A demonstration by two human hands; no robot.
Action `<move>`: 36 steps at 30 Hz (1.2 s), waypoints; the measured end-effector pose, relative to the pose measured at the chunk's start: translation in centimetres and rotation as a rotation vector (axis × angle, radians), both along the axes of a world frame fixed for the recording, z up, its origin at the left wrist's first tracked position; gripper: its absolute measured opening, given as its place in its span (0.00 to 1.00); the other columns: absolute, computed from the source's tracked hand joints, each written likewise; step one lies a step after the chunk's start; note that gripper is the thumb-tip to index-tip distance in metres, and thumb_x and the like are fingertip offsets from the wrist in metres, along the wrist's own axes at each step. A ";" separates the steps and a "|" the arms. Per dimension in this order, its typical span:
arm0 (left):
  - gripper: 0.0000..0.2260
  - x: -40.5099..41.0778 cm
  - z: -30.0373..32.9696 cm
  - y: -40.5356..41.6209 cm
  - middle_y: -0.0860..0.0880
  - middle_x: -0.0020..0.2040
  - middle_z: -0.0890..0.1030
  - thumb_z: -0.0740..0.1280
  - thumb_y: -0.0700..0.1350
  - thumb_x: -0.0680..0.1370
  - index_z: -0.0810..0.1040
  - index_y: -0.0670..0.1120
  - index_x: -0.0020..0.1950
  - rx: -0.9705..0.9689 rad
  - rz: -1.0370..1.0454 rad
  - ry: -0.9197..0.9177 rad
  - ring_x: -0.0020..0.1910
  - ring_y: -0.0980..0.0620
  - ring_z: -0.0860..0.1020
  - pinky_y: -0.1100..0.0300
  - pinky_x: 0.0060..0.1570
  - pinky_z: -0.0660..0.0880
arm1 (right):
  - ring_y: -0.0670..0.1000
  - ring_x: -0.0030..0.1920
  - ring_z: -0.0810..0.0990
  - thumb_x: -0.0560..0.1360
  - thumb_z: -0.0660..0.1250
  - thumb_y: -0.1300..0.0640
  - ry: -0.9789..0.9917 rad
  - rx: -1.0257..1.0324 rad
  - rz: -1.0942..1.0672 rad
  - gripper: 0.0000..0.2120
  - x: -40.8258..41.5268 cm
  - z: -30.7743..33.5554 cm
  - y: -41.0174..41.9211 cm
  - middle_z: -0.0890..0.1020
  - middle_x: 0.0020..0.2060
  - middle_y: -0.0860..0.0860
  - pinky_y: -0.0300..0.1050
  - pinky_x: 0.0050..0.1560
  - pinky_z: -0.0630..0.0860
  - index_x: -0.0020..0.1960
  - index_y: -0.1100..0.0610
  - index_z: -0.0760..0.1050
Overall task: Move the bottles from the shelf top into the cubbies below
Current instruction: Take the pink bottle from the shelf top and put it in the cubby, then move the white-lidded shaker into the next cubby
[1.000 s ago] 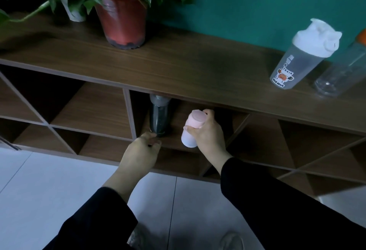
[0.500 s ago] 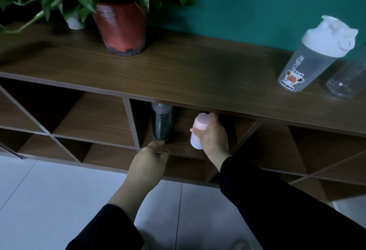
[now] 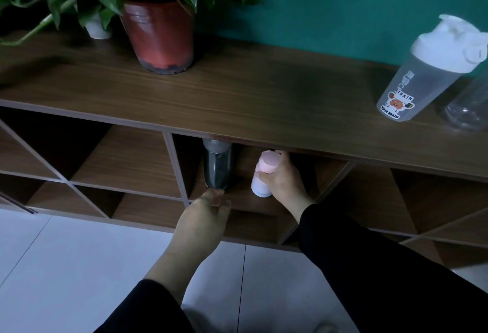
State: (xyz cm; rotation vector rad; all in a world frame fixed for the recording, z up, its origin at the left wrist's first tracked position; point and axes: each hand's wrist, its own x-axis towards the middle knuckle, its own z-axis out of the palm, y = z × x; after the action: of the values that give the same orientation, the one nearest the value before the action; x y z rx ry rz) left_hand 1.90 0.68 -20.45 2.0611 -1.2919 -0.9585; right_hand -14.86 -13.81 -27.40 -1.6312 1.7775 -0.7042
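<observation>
Shelf top (image 3: pixel 237 95) still has the clear shaker bottle (image 3: pixel 420 79). Dark bottle (image 3: pixel 217 166) stands in the middle cubby, left hand (image 3: pixel 203 224) loose, empty at its base. Right hand (image 3: pixel 284 179) wraps the pink-capped bottle (image 3: pixel 264 174) mid-body; looks light, smooth, maybe slippery.

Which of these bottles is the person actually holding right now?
The small pink-capped bottle, gripped by the right hand inside the cubby. The dark bottle beside it stands free; the white-lidded shaker and clear bottle sit untouched on top.
</observation>
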 end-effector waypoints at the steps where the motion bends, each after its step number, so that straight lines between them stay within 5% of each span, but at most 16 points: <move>1: 0.14 0.0 0.0 0.0 0.50 0.49 0.83 0.63 0.48 0.81 0.78 0.50 0.66 -0.001 -0.001 -0.009 0.41 0.52 0.78 0.62 0.39 0.71 | 0.55 0.64 0.76 0.68 0.78 0.54 -0.003 0.001 0.003 0.34 0.0 -0.3 -0.2 0.78 0.63 0.53 0.50 0.65 0.72 0.69 0.54 0.68; 8: 0.14 -0.5 0.2 0.1 0.49 0.41 0.80 0.64 0.49 0.80 0.78 0.50 0.65 0.024 -0.024 -0.018 0.35 0.50 0.75 0.61 0.33 0.69 | 0.57 0.68 0.72 0.66 0.80 0.50 0.027 -0.016 0.013 0.43 0.0 0.4 0.5 0.73 0.69 0.55 0.51 0.68 0.70 0.74 0.55 0.62; 12: 0.15 -1.1 0.6 0.1 0.47 0.47 0.83 0.64 0.50 0.80 0.77 0.52 0.67 0.009 -0.046 -0.031 0.38 0.48 0.77 0.59 0.36 0.70 | 0.51 0.67 0.74 0.74 0.72 0.49 0.067 -0.221 0.169 0.32 -1.6 3.5 6.1 0.74 0.69 0.51 0.42 0.64 0.70 0.74 0.53 0.65; 15: 0.16 -2.0 1.0 0.2 0.47 0.57 0.84 0.64 0.48 0.81 0.77 0.51 0.68 -0.014 -0.066 -0.020 0.40 0.49 0.79 0.60 0.35 0.72 | 0.49 0.57 0.80 0.80 0.65 0.50 0.122 -0.438 0.366 0.13 -4.5 6.3 12.0 0.80 0.56 0.48 0.46 0.55 0.78 0.60 0.56 0.76; 17: 0.15 -2.6 1.1 0.3 0.49 0.58 0.83 0.64 0.47 0.81 0.77 0.51 0.68 -0.027 -0.083 -0.021 0.41 0.51 0.79 0.60 0.37 0.75 | 0.49 0.47 0.80 0.83 0.62 0.53 0.123 -0.589 0.422 0.13 -6.8 8.9 14.8 0.80 0.45 0.50 0.48 0.47 0.77 0.47 0.60 0.78; 20: 0.16 -3.7 1.6 0.3 0.47 0.61 0.83 0.65 0.46 0.80 0.77 0.50 0.69 -0.043 -0.101 -0.017 0.52 0.48 0.81 0.56 0.52 0.77 | 0.49 0.45 0.79 0.83 0.59 0.60 0.037 -0.746 0.300 0.13 -10.5 14.3 15.3 0.79 0.42 0.52 0.44 0.48 0.75 0.45 0.63 0.78; 24: 0.16 -5.3 2.1 0.6 0.46 0.61 0.83 0.64 0.45 0.80 0.78 0.49 0.68 -0.065 -0.117 -0.026 0.57 0.44 0.81 0.54 0.56 0.77 | 0.52 0.56 0.77 0.80 0.63 0.62 0.041 -0.869 -0.066 0.11 -15.2 21.2 9.7 0.77 0.55 0.55 0.49 0.59 0.74 0.62 0.60 0.74; 28: 0.14 -6.7 2.1 1.1 0.45 0.58 0.84 0.65 0.46 0.80 0.79 0.49 0.65 -0.081 -0.141 -0.060 0.52 0.44 0.82 0.56 0.48 0.76 | 0.56 0.71 0.68 0.71 0.72 0.44 0.150 -0.707 -0.271 0.37 -18.3 26.3 3.0 0.70 0.69 0.56 0.53 0.72 0.64 0.74 0.59 0.65; 31: 0.14 -7.1 1.9 1.4 0.46 0.58 0.84 0.65 0.49 0.80 0.79 0.51 0.66 -0.054 -0.155 -0.078 0.51 0.45 0.82 0.55 0.48 0.79 | 0.57 0.74 0.64 0.66 0.75 0.38 0.260 -0.478 -0.242 0.50 -18.7 28.5 -0.8 0.64 0.74 0.58 0.51 0.73 0.64 0.79 0.54 0.57; 36: 0.15 -7.0 1.2 2.1 0.46 0.59 0.84 0.65 0.49 0.80 0.79 0.49 0.66 -0.039 -0.148 -0.091 0.56 0.45 0.81 0.60 0.46 0.70 | 0.59 0.64 0.76 0.65 0.76 0.36 0.334 -0.271 -0.203 0.42 -18.9 28.5 -4.3 0.75 0.65 0.57 0.48 0.55 0.72 0.71 0.53 0.64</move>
State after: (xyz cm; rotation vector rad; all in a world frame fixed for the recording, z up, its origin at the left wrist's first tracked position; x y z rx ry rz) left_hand -5.06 2.80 -19.24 2.0225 -1.5169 -0.9041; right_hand -33.74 -18.10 1.10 -1.8488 2.1872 -0.8328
